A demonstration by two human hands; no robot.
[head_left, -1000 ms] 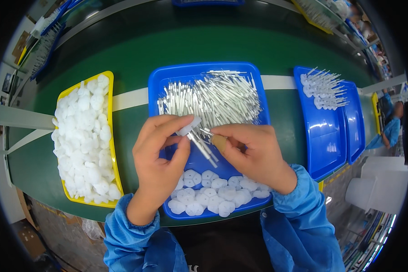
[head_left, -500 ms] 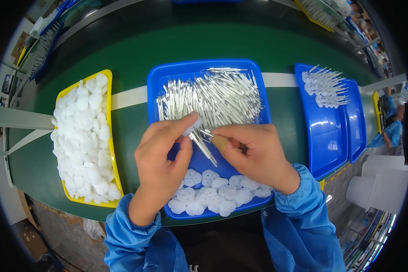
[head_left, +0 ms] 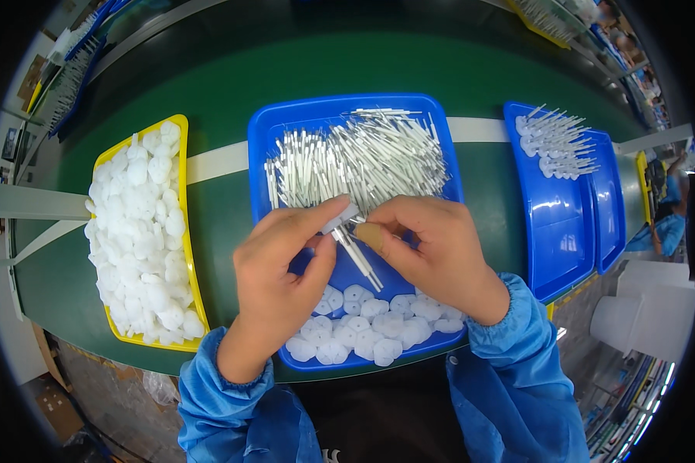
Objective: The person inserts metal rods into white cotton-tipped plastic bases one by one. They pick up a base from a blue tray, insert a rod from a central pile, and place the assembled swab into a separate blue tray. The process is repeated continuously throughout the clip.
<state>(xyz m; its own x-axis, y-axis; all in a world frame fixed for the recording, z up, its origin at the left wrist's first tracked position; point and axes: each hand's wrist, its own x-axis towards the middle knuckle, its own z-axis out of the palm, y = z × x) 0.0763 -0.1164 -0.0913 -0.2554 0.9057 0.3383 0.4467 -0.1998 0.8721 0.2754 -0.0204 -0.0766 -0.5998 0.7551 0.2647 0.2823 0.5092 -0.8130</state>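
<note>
A white plastic disc (head_left: 341, 219) with white rods (head_left: 355, 257) slanting down from it is above the central blue tray (head_left: 347, 101), gripped between thumb and fingers of the left hand (head_left: 282, 266). The right hand (head_left: 434, 251), a tan cover (head_left: 369, 234) on its thumb, pinches another rod (head_left: 357, 220) by the disc. Loose discs (head_left: 359, 328) lie nearer the person, piled rods (head_left: 363, 158) beyond. A white mark (head_left: 330, 456) on the dark shirt (head_left: 371, 417) is cut off, unreadable.
</note>
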